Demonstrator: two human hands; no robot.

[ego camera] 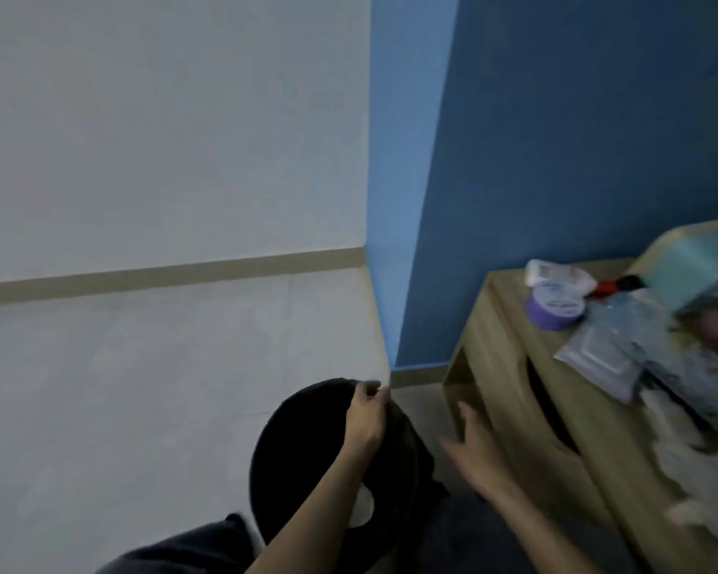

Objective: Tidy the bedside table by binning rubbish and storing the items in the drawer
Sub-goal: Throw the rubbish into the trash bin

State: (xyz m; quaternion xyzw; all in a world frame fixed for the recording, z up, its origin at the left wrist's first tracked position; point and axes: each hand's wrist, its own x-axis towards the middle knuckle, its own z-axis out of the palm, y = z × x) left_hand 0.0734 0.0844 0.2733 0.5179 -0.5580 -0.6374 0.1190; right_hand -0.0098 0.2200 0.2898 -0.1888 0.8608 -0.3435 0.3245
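Most work remains: clutter [597,358] covers the bedside table [510,325] beyond the spread, empty right hand [473,443], while the left hand [363,416] grips the bin [303,441] by its rim.

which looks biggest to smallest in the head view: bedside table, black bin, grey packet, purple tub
1. bedside table, though cut off by the frame
2. black bin
3. grey packet
4. purple tub
Packet and tub look close; blur leaves that order unsure.

No legible text; only an unreadable blurred white label atop the purple tub [554,310] on the bedside table [510,345].
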